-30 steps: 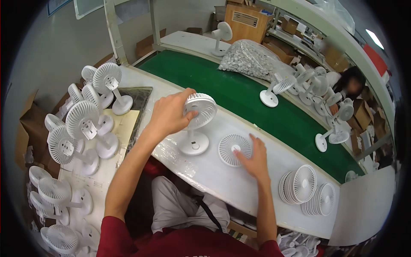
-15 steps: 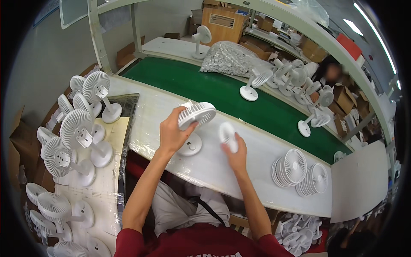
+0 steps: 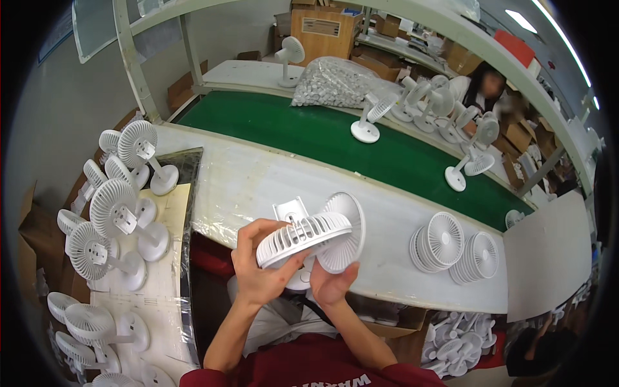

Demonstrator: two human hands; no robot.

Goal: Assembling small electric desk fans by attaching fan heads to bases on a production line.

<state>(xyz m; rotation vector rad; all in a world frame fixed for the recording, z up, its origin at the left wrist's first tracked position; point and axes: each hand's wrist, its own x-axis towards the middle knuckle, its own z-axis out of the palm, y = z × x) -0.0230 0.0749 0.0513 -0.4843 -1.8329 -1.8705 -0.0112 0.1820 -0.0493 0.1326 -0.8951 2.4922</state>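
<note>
My left hand (image 3: 256, 267) is closed around the slotted head of a white desk fan (image 3: 300, 240), tilted, with a square bracket standing up behind it. My right hand (image 3: 332, 282) grips a round white fan grille (image 3: 351, 222) from below. The grille stands nearly on edge, close against the right side of the fan head; whether the two touch, I cannot tell. Between my wrists part of the fan's round base (image 3: 301, 279) shows, while its stem is hidden.
Two stacks of white grilles (image 3: 445, 240) stand on the white bench (image 3: 393, 187) to the right. Several fans (image 3: 116, 209) crowd the left side table. Beyond the bench runs a green belt (image 3: 258, 126) with more fans and a bag of small white parts (image 3: 335, 82). A person (image 3: 487, 90) is at the far right.
Both hands have come nearer to my body and closer together. The grille in my right hand has moved left, up beside the fan head. My view has shifted slightly.
</note>
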